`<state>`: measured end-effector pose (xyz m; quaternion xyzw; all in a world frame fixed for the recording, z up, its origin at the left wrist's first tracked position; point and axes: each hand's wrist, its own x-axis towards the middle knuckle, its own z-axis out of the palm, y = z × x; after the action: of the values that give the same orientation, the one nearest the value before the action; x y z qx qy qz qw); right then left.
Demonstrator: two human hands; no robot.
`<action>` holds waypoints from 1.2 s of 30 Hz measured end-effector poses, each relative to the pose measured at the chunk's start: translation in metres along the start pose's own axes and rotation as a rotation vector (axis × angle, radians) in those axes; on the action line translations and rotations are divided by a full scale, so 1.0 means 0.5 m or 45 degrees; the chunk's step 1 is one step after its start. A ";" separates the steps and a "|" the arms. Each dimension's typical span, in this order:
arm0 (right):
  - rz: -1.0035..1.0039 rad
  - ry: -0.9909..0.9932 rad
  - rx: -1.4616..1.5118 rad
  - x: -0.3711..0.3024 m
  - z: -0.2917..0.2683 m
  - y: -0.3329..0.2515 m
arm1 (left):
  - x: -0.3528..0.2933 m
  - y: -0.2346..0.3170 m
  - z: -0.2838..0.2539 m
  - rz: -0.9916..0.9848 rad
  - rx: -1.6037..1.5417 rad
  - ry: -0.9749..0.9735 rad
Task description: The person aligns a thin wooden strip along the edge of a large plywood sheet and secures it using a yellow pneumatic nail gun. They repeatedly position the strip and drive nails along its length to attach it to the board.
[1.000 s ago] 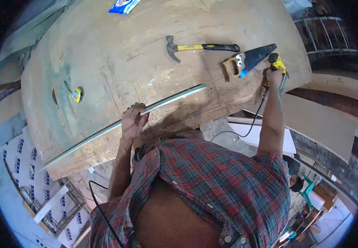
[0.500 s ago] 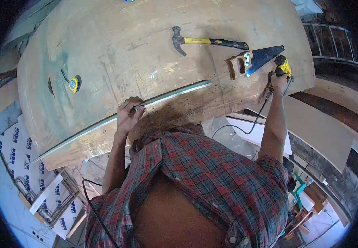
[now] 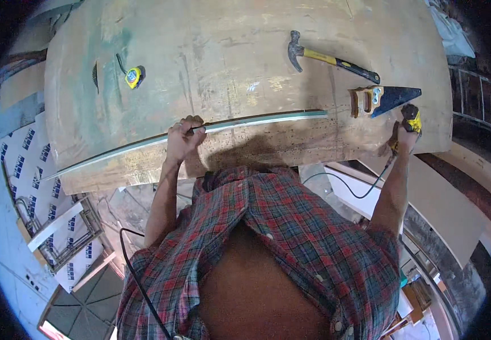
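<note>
My left hand point(image 3: 184, 140) is closed around a long, thin, pale green-and-white strip point(image 3: 268, 118), which lies along the near side of a worn wooden table point(image 3: 160, 85). Something small and dark shows at its fingers, too unclear to name. At the table's right end, my right hand point(image 3: 408, 139) grips a yellow-and-black corded power tool point(image 3: 412, 118); its exact kind is hard to make out. Just beyond that tool lies a handsaw point(image 3: 391, 101) with a wooden handle and dark blade. Farther back rests a claw hammer point(image 3: 336, 61) with a yellow-and-black handle.
A yellow tape measure point(image 3: 134, 77) lies at the table's far left, beside a dark toothed slot point(image 3: 95, 76). The tool's cable point(image 3: 358, 196) hangs off the near edge. Boards point(image 3: 438, 209) lean at the right, and a metal frame point(image 3: 67, 241) stands low at the left.
The whole view has turned and shifted, so the table and tools appear farther right. My left hand keeps its hold on the strip, and my right still grips the power tool.
</note>
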<state>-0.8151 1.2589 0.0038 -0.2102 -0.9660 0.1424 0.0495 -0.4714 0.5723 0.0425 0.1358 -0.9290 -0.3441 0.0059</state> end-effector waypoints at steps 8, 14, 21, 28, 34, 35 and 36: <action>0.004 -0.206 0.702 -0.310 -0.114 0.060 | 0.009 -0.045 -0.020 -0.121 -0.324 -0.222; 0.319 -0.330 1.605 -0.791 -0.208 -0.186 | 0.036 -0.081 -0.039 0.144 -0.330 -0.412; 0.671 -0.313 1.873 -1.128 -0.135 -0.435 | 0.067 -0.121 -0.035 0.565 -0.252 -0.445; 0.735 -0.543 2.211 -1.218 -0.086 -0.484 | 0.074 -0.150 -0.016 0.557 -0.432 -0.451; 0.941 -0.549 2.405 -1.208 0.032 -0.519 | 0.049 -0.144 -0.026 0.279 -0.633 -0.574; 0.975 -0.598 2.457 -1.208 0.039 -0.532 | 0.051 -0.152 -0.028 0.277 -0.637 -0.547; 1.001 -0.638 2.506 -1.202 0.036 -0.543 | 0.056 -0.152 -0.024 0.283 -0.649 -0.521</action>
<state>-0.3794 0.7651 0.0454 -0.3376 -0.2766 0.8983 -0.0513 -0.4784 0.5022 0.0006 -0.0438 -0.8041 -0.5826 -0.1095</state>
